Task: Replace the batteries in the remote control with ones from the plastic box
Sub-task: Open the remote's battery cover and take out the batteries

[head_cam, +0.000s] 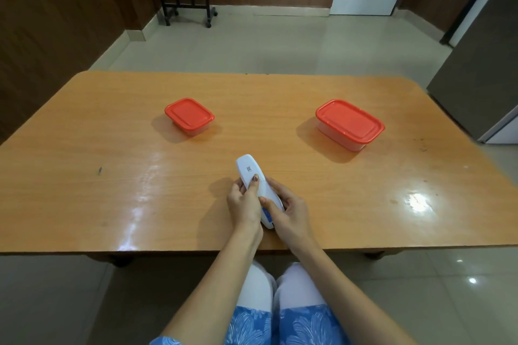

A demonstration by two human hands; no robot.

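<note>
A white remote control (251, 173) is held back side up just above the wooden table (112, 148), near its front edge. My left hand (244, 204) grips its left side, thumb pressed on the back near a small label. My right hand (288, 211) holds the near end, thumb on the back cover. A small clear plastic box with a red lid (189, 115) stands at the middle left. A larger clear box with a red lid (349, 123) stands at the middle right. Both lids are on and what is inside is hidden.
A grey cabinet or fridge (482, 78) stands beside the table's right end. A black wheeled rack (186, 5) is against the far wall. My knees (280, 286) are just under the table's front edge.
</note>
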